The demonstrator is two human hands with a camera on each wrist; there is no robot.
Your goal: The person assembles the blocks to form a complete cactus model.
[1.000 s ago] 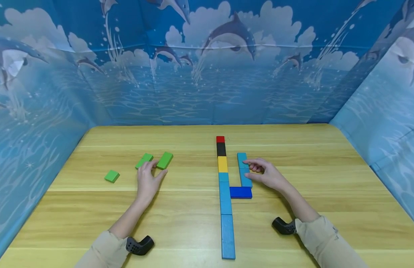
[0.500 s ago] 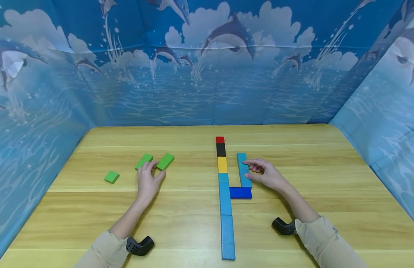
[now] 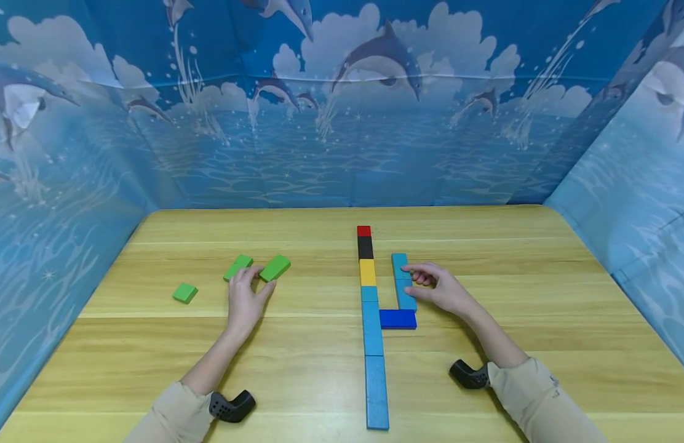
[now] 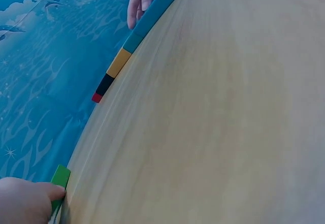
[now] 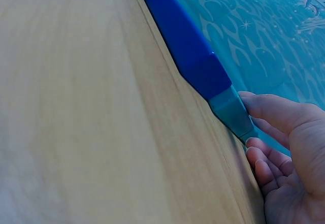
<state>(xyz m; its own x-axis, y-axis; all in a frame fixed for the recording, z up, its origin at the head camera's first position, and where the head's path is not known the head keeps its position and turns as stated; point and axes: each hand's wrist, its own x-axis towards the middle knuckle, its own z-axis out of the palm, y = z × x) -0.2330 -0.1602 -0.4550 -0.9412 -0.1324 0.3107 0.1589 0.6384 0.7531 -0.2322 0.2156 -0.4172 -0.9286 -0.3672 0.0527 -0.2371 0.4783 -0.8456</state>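
My left hand (image 3: 246, 301) pinches the near left end of a green block (image 3: 276, 268), the thumb lying along its near side. In the left wrist view the thumb (image 4: 33, 196) covers part of that block. A second green block (image 3: 238, 266) lies just behind the fingers, and a smaller green block (image 3: 184, 293) sits farther left. My right hand (image 3: 438, 289) rests its thumb and index finger along the right side of two light blue blocks (image 3: 400, 271). Its other fingers are loosely curled. A dark blue block (image 3: 398, 319) joins these to a long central row.
The central row runs front to back: light blue blocks (image 3: 377, 391), a yellow block (image 3: 367, 272), a black block (image 3: 365, 247) and a red block (image 3: 364, 231). A dolphin-print cloth (image 3: 298, 166) surrounds the wooden table (image 3: 298, 369). Black wrist devices (image 3: 232, 406) sit at both cuffs.
The green block at my left hand has turned slightly clockwise and its far end has shifted right. My right hand and the blue blocks stay where they were.
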